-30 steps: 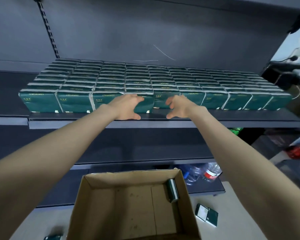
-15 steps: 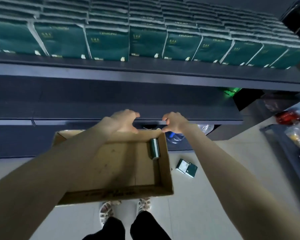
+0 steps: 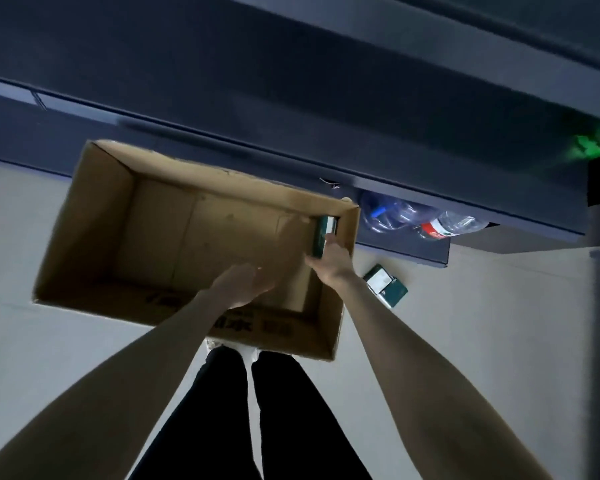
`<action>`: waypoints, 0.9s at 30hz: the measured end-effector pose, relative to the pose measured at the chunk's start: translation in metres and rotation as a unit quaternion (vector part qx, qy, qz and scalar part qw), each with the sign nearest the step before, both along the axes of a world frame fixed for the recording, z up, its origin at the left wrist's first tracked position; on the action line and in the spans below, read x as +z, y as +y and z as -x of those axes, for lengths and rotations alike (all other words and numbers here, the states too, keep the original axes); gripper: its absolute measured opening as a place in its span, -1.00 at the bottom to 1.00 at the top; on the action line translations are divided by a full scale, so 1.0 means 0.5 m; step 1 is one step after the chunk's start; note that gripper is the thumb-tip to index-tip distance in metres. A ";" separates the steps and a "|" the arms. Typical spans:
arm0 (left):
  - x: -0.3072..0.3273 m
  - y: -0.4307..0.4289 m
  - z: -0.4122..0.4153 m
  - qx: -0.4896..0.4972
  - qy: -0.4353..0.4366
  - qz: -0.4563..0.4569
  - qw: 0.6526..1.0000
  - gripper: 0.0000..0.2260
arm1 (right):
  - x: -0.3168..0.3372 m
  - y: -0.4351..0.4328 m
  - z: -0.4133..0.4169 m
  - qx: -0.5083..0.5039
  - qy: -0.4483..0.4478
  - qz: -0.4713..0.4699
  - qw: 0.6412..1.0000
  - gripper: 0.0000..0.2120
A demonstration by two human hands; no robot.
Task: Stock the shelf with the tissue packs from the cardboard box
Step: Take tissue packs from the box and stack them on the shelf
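The open cardboard box [image 3: 84, 237] sits on the floor in front of my legs. One dark green tissue pack [image 3: 321, 233] stands on edge against the box's right inner wall. My right hand [image 3: 331, 261] reaches into that corner and its fingers wrap the pack's near end. My left hand [image 3: 246, 284] hovers inside the box just left of it, blurred, fingers relaxed and holding nothing. A second green and white tissue pack [image 3: 385, 285] lies on the floor outside the box to the right. The stocked shelf level is out of view.
The dark lower shelf [image 3: 291, 109] runs across the top of the view. Clear plastic bottles [image 3: 426, 220] lie under its bottom level to the right of the box. A green glow [image 3: 593, 147] shows at far right. My dark trousers [image 3: 257, 417] stand behind the box.
The view tipped down from the stocked shelf to the floor. Both hands dropped from shelf height into the box, and my right hand took hold of the pack in the corner.
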State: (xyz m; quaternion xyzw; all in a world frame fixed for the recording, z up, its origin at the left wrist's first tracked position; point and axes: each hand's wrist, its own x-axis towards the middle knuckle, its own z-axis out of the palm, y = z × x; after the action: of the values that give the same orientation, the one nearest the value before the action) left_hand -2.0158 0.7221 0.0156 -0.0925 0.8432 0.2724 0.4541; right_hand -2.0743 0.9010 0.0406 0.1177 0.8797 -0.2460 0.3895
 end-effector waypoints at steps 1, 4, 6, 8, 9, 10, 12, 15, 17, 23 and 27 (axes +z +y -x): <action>-0.021 0.002 -0.013 0.003 -0.012 0.003 1.000 -0.50 | -0.020 -0.003 -0.004 -0.012 -0.008 -0.003 1.000 -0.41; -0.085 0.000 -0.030 -0.019 -0.039 0.013 0.999 -0.56 | -0.080 -0.009 -0.012 -0.048 -0.004 -0.027 0.998 -0.33; -0.130 -0.009 -0.032 -0.008 -0.042 0.013 0.999 -0.51 | -0.120 -0.012 -0.015 -0.051 0.016 -0.048 0.997 -0.30; -0.166 -0.017 -0.030 0.000 -0.044 0.016 0.999 -0.46 | -0.150 -0.019 -0.018 -0.052 0.038 -0.068 0.996 -0.27; -0.182 -0.020 -0.026 -0.002 -0.043 0.022 0.999 -0.45 | -0.164 -0.023 -0.018 -0.052 0.050 -0.081 0.994 -0.26; -0.196 -0.022 -0.022 -0.008 -0.045 0.029 0.999 -0.45 | -0.178 -0.026 -0.019 -0.048 0.061 -0.097 0.992 -0.25; -0.223 -0.027 -0.014 -0.028 -0.042 0.038 0.998 -0.45 | -0.202 -0.032 -0.018 -0.027 0.090 -0.134 0.987 -0.26; -0.263 -0.039 -0.012 -0.052 -0.051 0.042 0.996 -0.42 | -0.233 -0.039 -0.011 -0.010 0.111 -0.173 0.979 -0.27; -0.278 -0.044 -0.017 -0.067 -0.043 0.053 0.995 -0.41 | -0.252 -0.045 -0.006 -0.016 0.111 -0.188 0.976 -0.28; -0.288 -0.050 -0.033 -0.098 -0.034 0.052 0.993 -0.43 | -0.282 -0.061 -0.006 -0.015 0.156 -0.224 0.962 -0.59; -0.268 -0.067 -0.020 -0.071 -0.046 0.036 0.996 -0.41 | -0.235 -0.055 -0.010 -0.023 0.158 -0.168 0.973 -0.64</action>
State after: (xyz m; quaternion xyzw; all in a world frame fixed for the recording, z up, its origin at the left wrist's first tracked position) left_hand -2.0060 0.6885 -0.1183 -0.0615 0.8354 0.2044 0.5065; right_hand -2.0695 0.8735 -0.0769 0.1614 0.9558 -0.1193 0.2146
